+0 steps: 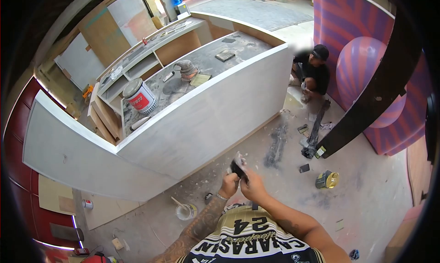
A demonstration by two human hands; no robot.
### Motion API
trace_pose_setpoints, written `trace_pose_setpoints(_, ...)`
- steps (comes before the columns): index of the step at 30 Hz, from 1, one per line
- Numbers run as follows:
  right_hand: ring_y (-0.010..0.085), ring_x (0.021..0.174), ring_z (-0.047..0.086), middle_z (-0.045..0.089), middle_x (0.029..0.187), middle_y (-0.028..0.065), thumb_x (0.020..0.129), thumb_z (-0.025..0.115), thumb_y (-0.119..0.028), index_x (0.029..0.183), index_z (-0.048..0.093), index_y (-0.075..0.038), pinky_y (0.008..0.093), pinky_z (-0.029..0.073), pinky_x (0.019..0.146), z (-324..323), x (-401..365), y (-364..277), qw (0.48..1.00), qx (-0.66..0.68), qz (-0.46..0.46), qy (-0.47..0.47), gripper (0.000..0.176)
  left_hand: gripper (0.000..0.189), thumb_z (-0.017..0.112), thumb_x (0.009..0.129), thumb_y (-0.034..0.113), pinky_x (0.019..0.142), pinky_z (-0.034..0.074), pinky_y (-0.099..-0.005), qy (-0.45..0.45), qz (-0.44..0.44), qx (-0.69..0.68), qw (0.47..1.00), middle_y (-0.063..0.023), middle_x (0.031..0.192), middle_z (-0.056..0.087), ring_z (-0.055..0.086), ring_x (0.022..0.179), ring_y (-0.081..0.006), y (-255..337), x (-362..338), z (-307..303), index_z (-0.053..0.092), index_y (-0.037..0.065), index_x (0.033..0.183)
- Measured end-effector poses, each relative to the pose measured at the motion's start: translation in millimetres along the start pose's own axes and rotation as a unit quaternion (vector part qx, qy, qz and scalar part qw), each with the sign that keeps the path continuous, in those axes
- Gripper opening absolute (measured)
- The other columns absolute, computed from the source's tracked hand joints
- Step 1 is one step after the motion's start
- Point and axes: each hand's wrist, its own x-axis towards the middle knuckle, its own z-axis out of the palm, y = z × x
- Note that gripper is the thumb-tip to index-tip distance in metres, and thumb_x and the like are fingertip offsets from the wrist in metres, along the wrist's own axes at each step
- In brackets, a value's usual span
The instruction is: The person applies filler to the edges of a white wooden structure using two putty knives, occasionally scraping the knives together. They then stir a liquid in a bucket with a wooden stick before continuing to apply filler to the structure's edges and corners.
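My left hand, with a bracelet at the wrist, and my right hand are close together in front of my chest. Both are closed on a small dark flat piece with a pale, whitish part at its far end. Its exact kind is not clear from here. Beyond my hands stands a long counter with a whitish painted front panel; neither hand touches it. To the lower left of my hands, a white tub with a stick in it sits on the floor.
On the counter stand a can with a red label and a sander-like tool. A person in black crouches at its right end. A yellowish can and a dark beam are to my right, near a purple striped panel.
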Motion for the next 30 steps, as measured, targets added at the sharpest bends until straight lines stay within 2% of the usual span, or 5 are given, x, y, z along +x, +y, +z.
trace_pose_setpoints(8, 0.0415, 0.087, 0.062, 0.065, 0.095, 0.0220, 0.080, 0.052, 0.006, 0.126, 0.058, -0.001, 0.0440, 0.050, 0.082, 10.3, -5.4, 8.1, 0.993, -0.043, -0.070, 0.079, 0.047, 0.053, 0.040, 0.075, 0.004, 0.089, 0.043, -0.0253, 0.046, -0.208, -0.191, 0.958, -0.0060, 0.112, 0.062, 0.057, 0.104, -0.0137, 32.1, 4.2, -3.2, 0.054, -0.002, 0.126)
trace_pose_setpoints(13, 0.0347, 0.107, 0.059, 0.060, 0.116, 0.0246, 0.082, 0.047, 0.008, 0.139, 0.046, -0.001, 0.0396, 0.044, 0.096, -8.8, 15.1, 45.8, 0.998, 0.043, 0.052, -0.001, 0.057, 0.024, 0.055, 0.077, -0.002, 0.065, 0.049, -0.0369, -0.082, 0.154, 0.351, 0.920, -0.0201, 0.106, 0.065, 0.063, 0.077, -0.0234, 5.0, 0.0, -12.7, 0.065, -0.003, 0.099)
trace_pose_setpoints(16, 0.0235, 0.119, 0.054, 0.059, 0.122, 0.0165, 0.078, 0.040, 0.012, 0.145, 0.039, -0.002, 0.0318, 0.038, 0.104, -15.2, 26.1, 57.5, 0.996, 0.086, 0.024, 0.018, 0.068, 0.032, 0.058, 0.080, 0.004, 0.066, 0.049, -0.0343, 0.011, -0.188, 0.140, 0.972, -0.0178, 0.093, 0.070, 0.064, 0.074, -0.0181, 29.2, 5.1, -10.7, 0.065, -0.002, 0.111)
trace_pose_setpoints(19, 0.0225, 0.132, 0.043, 0.050, 0.135, 0.0129, 0.072, 0.041, 0.014, 0.149, 0.031, -0.004, 0.0304, 0.029, 0.111, -25.3, 31.0, 36.0, 0.970, 0.219, 0.031, -0.102, 0.080, 0.027, 0.062, 0.085, 0.009, 0.061, 0.047, -0.0299, 0.032, -0.078, 0.166, 0.983, -0.0014, 0.074, 0.063, 0.055, 0.065, -0.0103, 52.7, -0.3, 18.3, 0.066, -0.002, 0.110)
trace_pose_setpoints(30, 0.0243, 0.127, 0.043, 0.045, 0.134, 0.0119, 0.058, 0.055, -0.009, 0.146, 0.034, -0.001, 0.0330, 0.031, 0.111, -38.8, 67.5, 8.5, 0.956, 0.254, 0.004, -0.148, 0.091, 0.045, 0.055, 0.092, 0.003, 0.064, 0.049, -0.0306, 0.028, 0.055, 0.229, 0.971, -0.0257, 0.086, 0.067, 0.061, 0.079, -0.0082, 112.4, 5.3, 37.0, 0.056, 0.010, 0.136)
